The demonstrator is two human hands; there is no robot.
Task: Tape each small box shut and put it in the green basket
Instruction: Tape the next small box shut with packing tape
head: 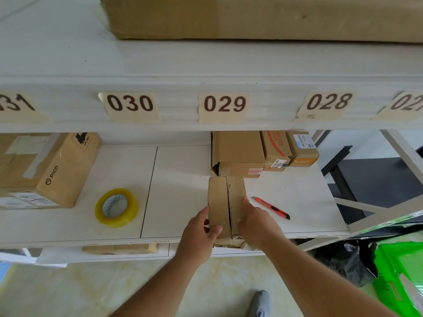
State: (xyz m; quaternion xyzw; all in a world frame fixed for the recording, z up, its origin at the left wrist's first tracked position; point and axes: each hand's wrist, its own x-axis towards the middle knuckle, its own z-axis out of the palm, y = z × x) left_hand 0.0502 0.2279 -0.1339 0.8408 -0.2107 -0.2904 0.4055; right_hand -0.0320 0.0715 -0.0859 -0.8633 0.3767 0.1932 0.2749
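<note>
Centrally, my left hand (198, 234) and right hand (256, 223) each grip a side of the untaped small box (225, 202) on the shelf (178, 191).

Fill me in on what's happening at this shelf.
A person holds a small box at the shelf's front edge, left hand and right hand gripping its sides. Its top flaps meet, with no tape visible on the seam. The tape roll lies to its left, a red cutter to its right. The green basket waits low right.
</note>
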